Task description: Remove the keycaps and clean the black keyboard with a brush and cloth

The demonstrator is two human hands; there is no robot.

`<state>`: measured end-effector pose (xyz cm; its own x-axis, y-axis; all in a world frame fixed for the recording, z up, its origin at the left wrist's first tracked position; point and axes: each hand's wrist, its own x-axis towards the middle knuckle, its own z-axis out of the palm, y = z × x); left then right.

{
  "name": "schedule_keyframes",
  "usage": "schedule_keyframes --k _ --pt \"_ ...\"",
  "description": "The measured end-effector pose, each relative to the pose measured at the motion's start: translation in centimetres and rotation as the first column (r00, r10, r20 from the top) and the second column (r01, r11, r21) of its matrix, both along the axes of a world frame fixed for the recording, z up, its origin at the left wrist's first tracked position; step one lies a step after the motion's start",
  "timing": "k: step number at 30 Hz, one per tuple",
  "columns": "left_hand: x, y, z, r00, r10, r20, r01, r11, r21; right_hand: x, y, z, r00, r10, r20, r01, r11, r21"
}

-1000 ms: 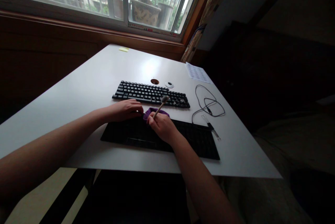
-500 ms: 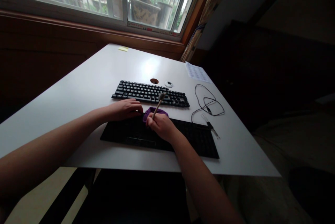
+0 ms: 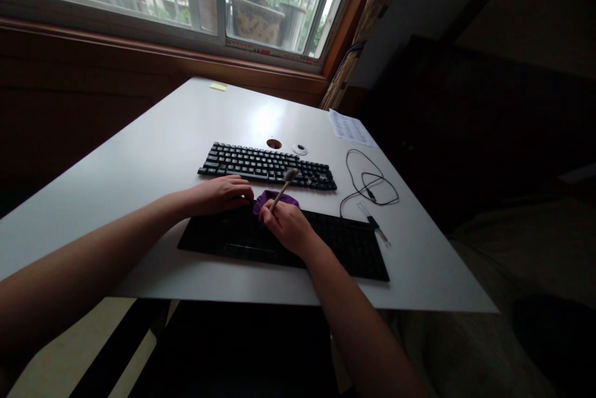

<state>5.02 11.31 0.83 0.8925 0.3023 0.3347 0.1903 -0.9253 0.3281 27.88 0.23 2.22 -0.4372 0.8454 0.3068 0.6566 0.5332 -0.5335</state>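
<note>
Head view: right hand (image 3: 287,225) is pinching a tufted stick (image 3: 280,192) between closed fingers, its long axis running from 7 to 1 o'clock, tuft uppermost. Near black keyboard (image 3: 251,253) is lying beneath that grip, stretching 9 to 3 o'clock. Left hand (image 3: 227,193), at the grip's 10 o'clock, farther from the stick, is curling at the keyboard's far edge; any hold cannot be told.

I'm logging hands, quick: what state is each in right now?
Left hand: fingers curled; whether it holds anything cannot be told.
Right hand: closed, holding the brush.
</note>
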Motion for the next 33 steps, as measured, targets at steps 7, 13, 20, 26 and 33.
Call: schedule_keyframes --k 7,13,20,26,33 --pt "0.05 -0.1 0.15 1.0 -0.003 0.008 0.003 1.0 -0.003 0.02 0.05 -0.28 0.999 -0.033 0.004 0.033 0.999 0.038" --pt "-0.02 0.02 -0.07 1.0 -0.013 0.008 0.013 1.0 0.003 0.14 0.09 -0.07 1.0 -0.007 -0.009 0.007 1.0 0.004" --pt "0.01 0.01 0.05 1.0 -0.006 -0.003 0.006 1.0 0.005 0.15 0.12 0.26 0.998 0.054 -0.022 -0.055 0.998 -0.04" --pt "0.07 -0.11 0.16 0.999 -0.014 0.036 0.014 1.0 -0.008 0.28 0.22 0.04 0.997 0.071 -0.037 -0.073 0.996 -0.056" --pt "0.04 -0.04 0.05 1.0 -0.006 0.011 0.005 1.0 0.018 0.32 -0.04 0.47 0.989 0.131 -0.07 -0.136 0.988 -0.072"
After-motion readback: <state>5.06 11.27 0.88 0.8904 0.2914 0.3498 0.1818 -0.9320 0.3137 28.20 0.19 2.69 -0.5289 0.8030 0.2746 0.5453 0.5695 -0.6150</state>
